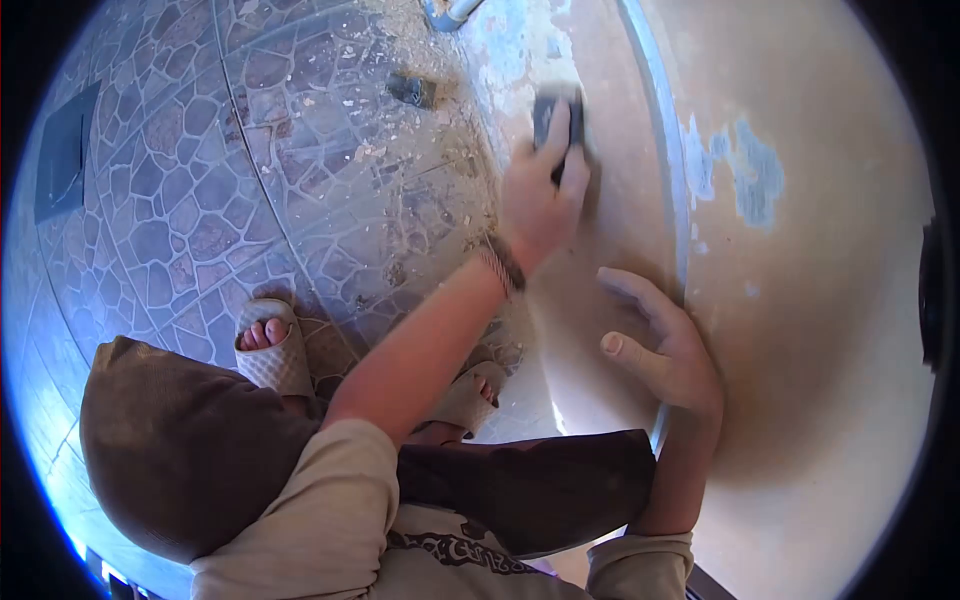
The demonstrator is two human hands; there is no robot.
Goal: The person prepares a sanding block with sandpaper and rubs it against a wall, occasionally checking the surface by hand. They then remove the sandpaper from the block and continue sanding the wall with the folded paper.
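Note:
My left hand [545, 200] grips a small dark block [546, 122], with a finger stretched along its top. The block is against the pale, patchy wall surface [620, 130], beside an area of worn bluish paint [510, 45]. A braided band circles my left wrist. Nearer to me on the right, my right hand [665, 350] holds nothing; its thumb and fingers are apart, close to the wall's raised blue-white edge [665, 120]. Whether this hand touches the wall is hard to tell.
Paint flakes and dust lie on the stone-patterned floor [180, 200] along the wall's foot, near a dark chunk [411, 90]. A pipe end [450, 12] is at the top. My sandalled feet [275, 350] and bent knees are below; a dark flat panel [66, 155] lies far left.

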